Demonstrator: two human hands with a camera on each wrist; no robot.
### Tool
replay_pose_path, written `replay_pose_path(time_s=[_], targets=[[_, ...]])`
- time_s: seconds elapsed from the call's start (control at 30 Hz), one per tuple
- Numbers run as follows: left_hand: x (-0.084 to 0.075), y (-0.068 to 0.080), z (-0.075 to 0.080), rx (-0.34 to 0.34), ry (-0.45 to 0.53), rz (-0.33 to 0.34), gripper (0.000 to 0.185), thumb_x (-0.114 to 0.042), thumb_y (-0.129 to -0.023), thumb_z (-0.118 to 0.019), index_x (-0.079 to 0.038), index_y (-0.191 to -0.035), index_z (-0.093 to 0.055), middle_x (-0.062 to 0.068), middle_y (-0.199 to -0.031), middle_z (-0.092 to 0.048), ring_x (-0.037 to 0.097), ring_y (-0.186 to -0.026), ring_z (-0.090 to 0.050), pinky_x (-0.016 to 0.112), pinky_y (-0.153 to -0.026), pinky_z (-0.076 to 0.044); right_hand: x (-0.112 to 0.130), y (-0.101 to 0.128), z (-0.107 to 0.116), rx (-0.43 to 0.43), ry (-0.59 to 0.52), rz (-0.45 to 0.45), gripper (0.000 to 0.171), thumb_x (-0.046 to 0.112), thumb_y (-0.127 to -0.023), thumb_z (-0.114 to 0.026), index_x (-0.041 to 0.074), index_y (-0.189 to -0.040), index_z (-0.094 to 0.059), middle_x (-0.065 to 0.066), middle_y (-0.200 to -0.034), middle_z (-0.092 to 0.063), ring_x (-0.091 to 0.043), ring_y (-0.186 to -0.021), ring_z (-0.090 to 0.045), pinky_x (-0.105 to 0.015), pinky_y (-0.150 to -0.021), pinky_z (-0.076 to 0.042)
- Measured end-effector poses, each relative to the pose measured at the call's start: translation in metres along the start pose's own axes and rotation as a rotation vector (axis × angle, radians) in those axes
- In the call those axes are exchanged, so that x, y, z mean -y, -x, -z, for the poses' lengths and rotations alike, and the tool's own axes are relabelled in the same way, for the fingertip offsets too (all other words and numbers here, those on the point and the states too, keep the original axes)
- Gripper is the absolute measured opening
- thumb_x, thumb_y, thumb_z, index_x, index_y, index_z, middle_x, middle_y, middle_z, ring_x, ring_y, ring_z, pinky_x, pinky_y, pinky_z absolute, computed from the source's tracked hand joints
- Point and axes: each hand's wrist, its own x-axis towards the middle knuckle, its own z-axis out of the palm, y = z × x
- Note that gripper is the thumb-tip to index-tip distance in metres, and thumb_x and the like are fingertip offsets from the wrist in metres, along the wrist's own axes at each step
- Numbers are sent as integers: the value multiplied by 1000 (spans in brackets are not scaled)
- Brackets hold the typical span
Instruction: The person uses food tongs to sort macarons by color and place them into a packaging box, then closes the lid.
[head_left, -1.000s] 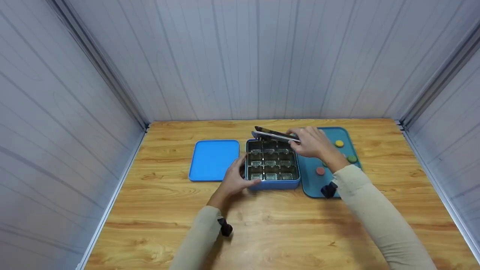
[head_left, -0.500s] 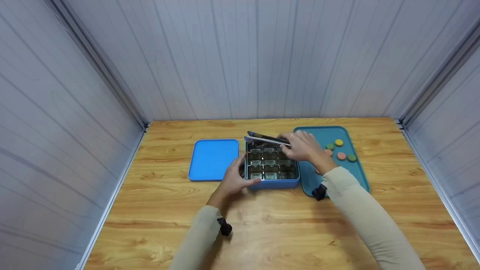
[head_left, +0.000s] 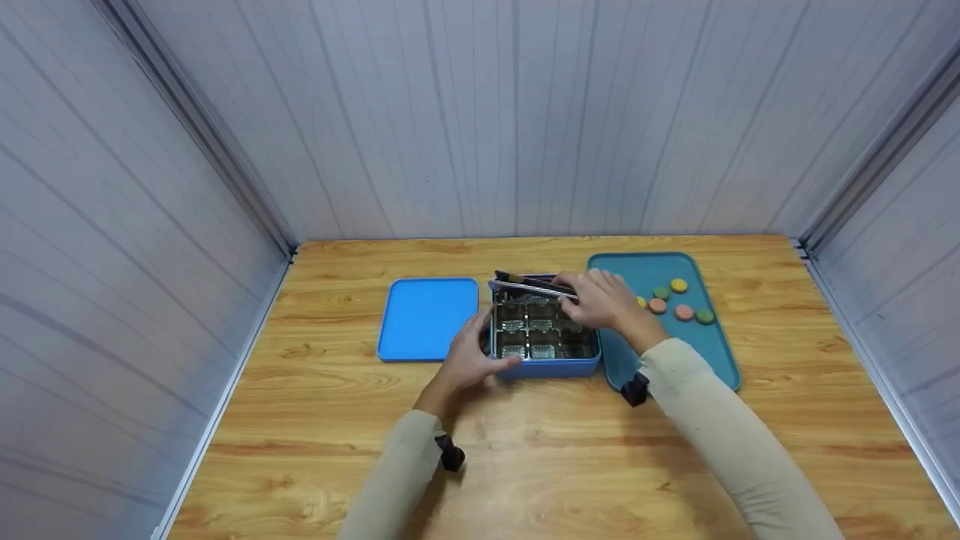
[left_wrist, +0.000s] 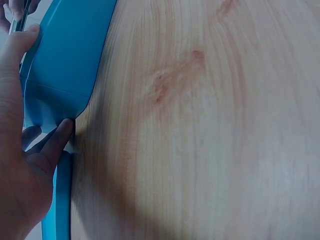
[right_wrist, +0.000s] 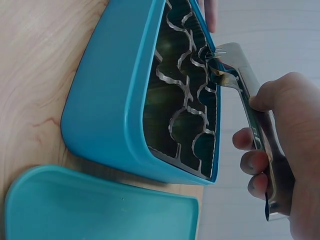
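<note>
the right hand (head_left: 604,300) has brought the metal tongs (head_left: 529,285) down lower, right over the back of the blue box (head_left: 545,366), and squeezes them tight. the left hand (head_left: 469,358) still hugs the box's side on the table (head_left: 525,450).

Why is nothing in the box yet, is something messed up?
Nothing stands out. The blue box sits flat with empty cups, its lid lies beside it, and the colored cookies rest on the tray. The right hand holds tongs.
</note>
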Motion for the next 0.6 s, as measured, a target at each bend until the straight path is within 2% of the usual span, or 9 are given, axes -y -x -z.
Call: replay_pose_path(time_s=[0.37, 0.5, 0.6], targets=[[0, 0, 0, -6, -12, 1, 119, -42, -85, -99, -11, -179, -32, 25, -178, -42, 50, -165, -41, 70, -135, -36, 3, -1, -1, 2, -3, -5, 43, 29, -111, -64, 13, -150, -72, 6, -57, -33, -13, -52, -30, -29, -51, -23], [3, 0, -1, -21, -15, -21, 121, -46, -84, -99, -7, -177, -34, 26, -176, -46, 50, -163, -45, 70, -134, -38, 2, -1, -2, 7, -7, -13, 44, 30, -111, -64, 13, -151, -71, 6, -57, -34, -13, -53, -31, -29, -52, -24], [2, 0, -1, -13, -13, -13, 120, -45, -85, -99, -9, -178, -33, 26, -177, -44, 50, -163, -44, 70, -133, -39, 2, 0, -2, 5, -9, -17, 44, 30, -112, -64, 13, -152, -71, 6, -56, -36, -13, -52, -31, -30, -52, -25]])
